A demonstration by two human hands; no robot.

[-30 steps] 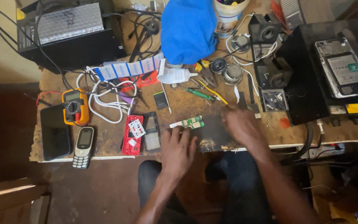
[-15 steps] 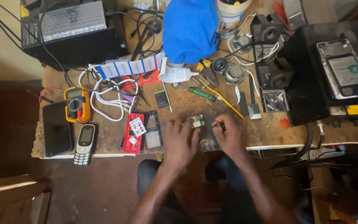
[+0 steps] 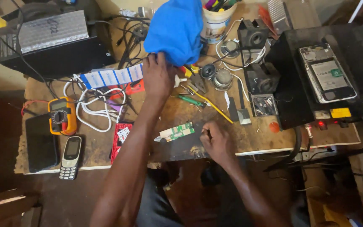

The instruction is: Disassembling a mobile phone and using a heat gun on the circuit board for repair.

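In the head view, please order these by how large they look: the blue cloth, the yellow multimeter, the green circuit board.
1. blue cloth
2. yellow multimeter
3. green circuit board

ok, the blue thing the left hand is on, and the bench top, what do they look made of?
Blue thing: looks like soft cloth, matte, bunched into folds with no hard edges. The left hand rests at its lower edge. Bench top: likely wood board or plywood, bare tan surface, scuffed and stained, with a thin pale edge showing along the front. The dark patch near the right hand could be a burn or a mat; cannot tell.
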